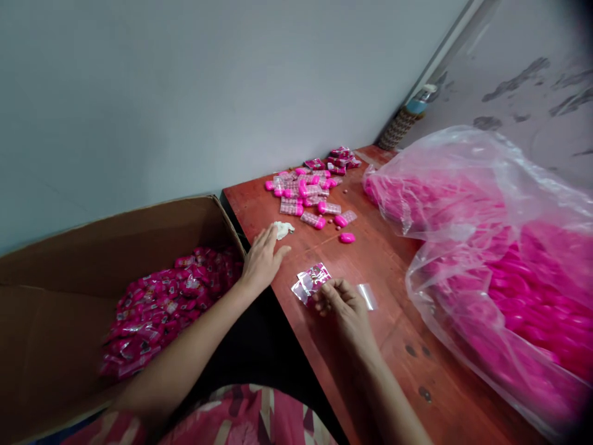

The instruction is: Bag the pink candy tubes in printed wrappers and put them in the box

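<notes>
My left hand (264,259) reaches over the table's left edge with its fingers stretched out and the thumb apart. Its fingertips are at a small crumpled white piece (283,230), perhaps tissue or cloth. With fingers bent and pinched together, my right hand (343,306) is at the corner of a shiny pink printed sachet (317,276). The sachet lies over silvery, clear wrapping on the tabletop. Beside the right hand is a clear plastic tube (367,296). Farther back lie several clear tubes with pink caps (308,188), holding small pink balls, and a loose pink cap (347,237).
A cardboard box (194,216) at the left holds many pink packets (162,312). On the right of the red-brown table (393,346), a large clear bag (463,247) bulges with pink plastic pieces. Pink packets (343,159) and a bottle (407,117) stand near the wall.
</notes>
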Demonstrator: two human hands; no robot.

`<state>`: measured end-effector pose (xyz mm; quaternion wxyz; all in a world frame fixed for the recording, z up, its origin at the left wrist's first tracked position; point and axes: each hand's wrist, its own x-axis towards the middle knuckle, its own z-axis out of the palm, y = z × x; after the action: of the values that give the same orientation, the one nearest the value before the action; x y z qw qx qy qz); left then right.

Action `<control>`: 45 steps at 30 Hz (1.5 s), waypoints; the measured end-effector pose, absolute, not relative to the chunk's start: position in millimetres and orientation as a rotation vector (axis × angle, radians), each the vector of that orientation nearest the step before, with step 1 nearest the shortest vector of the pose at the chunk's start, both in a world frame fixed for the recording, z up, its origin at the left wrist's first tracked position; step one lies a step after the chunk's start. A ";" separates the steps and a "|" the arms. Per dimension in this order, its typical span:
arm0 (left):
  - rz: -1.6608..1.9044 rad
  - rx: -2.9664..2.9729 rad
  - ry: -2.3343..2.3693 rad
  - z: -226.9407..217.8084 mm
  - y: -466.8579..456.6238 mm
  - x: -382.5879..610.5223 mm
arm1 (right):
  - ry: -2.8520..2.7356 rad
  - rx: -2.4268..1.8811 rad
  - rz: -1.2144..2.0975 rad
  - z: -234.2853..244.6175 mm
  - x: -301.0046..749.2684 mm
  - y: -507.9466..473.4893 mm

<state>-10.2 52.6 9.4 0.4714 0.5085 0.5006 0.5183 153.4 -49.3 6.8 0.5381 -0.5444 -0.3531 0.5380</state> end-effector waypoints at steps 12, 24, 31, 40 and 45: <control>1.083 1.374 1.006 10.5 49.1 17.0 | -0.845 -1.403 1.212 5.5 175.0 -56.3; 0.975 1.632 0.892 -12.8 22.1 27.6 | -0.859 -1.429 1.100 4.0 173.5 -51.2; 1.088 1.349 0.903 7.6 2.9 25.2 | -0.736 -1.268 1.147 4.8 163.5 -33.8; 0.663 0.899 0.799 4.8 5.6 11.8 | -0.905 -1.402 1.235 23.1 170.5 -23.5; 0.682 0.885 0.927 3.7 1.7 8.5 | -0.997 -1.534 1.135 16.9 170.3 -22.2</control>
<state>8.5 1.7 3.7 0.7480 0.4045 0.4237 0.3120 170.3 -22.2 16.9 0.4742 -0.6273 -0.4077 0.4641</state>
